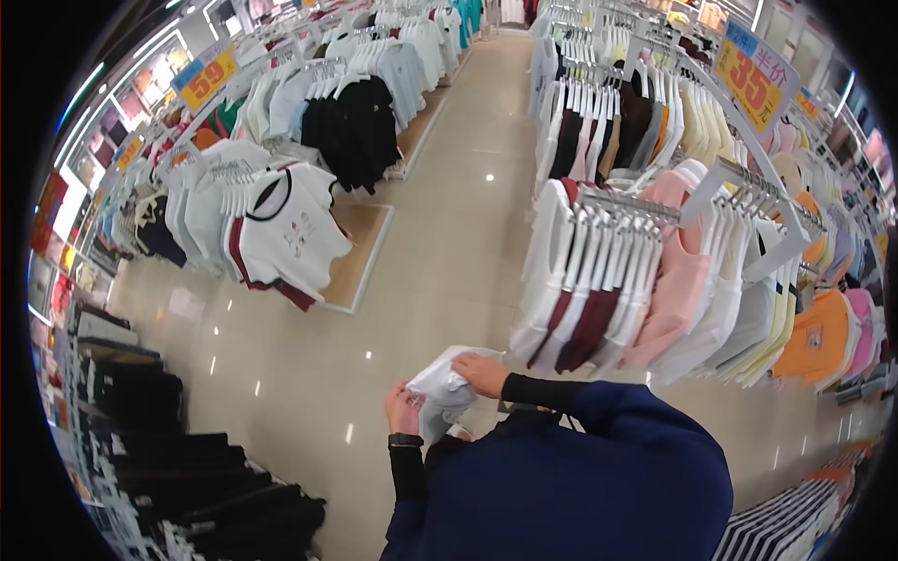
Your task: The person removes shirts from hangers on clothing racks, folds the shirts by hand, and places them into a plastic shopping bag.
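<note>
A white piece of clothing [440, 378], bunched and partly folded, hangs between my two hands in front of my body. My left hand [402, 409], with a dark watch on the wrist, pinches its left edge. On the other side my right hand [483, 374] grips the upper right part of the cloth, fingers closed over it. The garment's exact kind cannot be made out, and its lower part is partly hidden by my body. My dark blue top [580, 467] with black cuffs fills the bottom of the view.
A rack of white, maroon and pink tops [599, 280] stands close on my right. At left are white T-shirts [290, 224] above a low wooden platform [360, 248]. Dark trousers [206, 496] hang at lower left, striped clothes [786, 519] at lower right. A tiled aisle [486, 140] runs ahead.
</note>
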Motion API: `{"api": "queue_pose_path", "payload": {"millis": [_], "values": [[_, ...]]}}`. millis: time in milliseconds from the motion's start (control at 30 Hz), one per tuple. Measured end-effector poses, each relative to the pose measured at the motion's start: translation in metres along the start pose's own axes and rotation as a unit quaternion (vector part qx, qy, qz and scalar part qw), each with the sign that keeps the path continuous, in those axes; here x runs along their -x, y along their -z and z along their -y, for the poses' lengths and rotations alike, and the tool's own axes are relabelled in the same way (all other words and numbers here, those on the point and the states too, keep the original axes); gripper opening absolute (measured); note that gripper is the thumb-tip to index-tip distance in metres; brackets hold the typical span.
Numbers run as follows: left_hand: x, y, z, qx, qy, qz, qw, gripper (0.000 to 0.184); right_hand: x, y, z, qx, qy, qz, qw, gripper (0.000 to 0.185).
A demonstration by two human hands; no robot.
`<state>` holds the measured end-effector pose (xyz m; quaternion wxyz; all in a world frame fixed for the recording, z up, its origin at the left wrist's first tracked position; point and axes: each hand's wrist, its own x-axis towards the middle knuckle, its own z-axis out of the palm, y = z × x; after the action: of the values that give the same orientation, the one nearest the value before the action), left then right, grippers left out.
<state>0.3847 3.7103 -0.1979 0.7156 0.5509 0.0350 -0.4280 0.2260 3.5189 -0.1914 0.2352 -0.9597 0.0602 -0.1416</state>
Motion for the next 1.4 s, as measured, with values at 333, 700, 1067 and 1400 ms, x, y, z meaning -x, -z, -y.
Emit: {"api": "queue_pose_path", "payload": {"millis": [333,700,1067,1400], "values": [[-0.126,-0.028,-0.146,-0.013,0.034,0.170,0.985,0.024,-0.094,0.057,-0.002,-0.090,-0.255,-0.249,0.930,0.038],[-0.229,-0.137,-0.226,-0.167,-0.082,0.292,0.938,0.035,-0.210,0.141,-0.082,-0.401,-0.257,-0.579,0.662,0.030],[-0.339,-0.285,-0.296,-0.289,-0.151,0.340,0.882,0.036,-0.297,0.203,-0.212,-0.563,-0.240,-0.594,0.523,0.030],[-0.410,-0.415,-0.333,-0.266,-0.325,0.398,0.816,0.043,-0.345,0.207,-0.301,-0.611,-0.272,-0.541,0.510,0.033]]}}
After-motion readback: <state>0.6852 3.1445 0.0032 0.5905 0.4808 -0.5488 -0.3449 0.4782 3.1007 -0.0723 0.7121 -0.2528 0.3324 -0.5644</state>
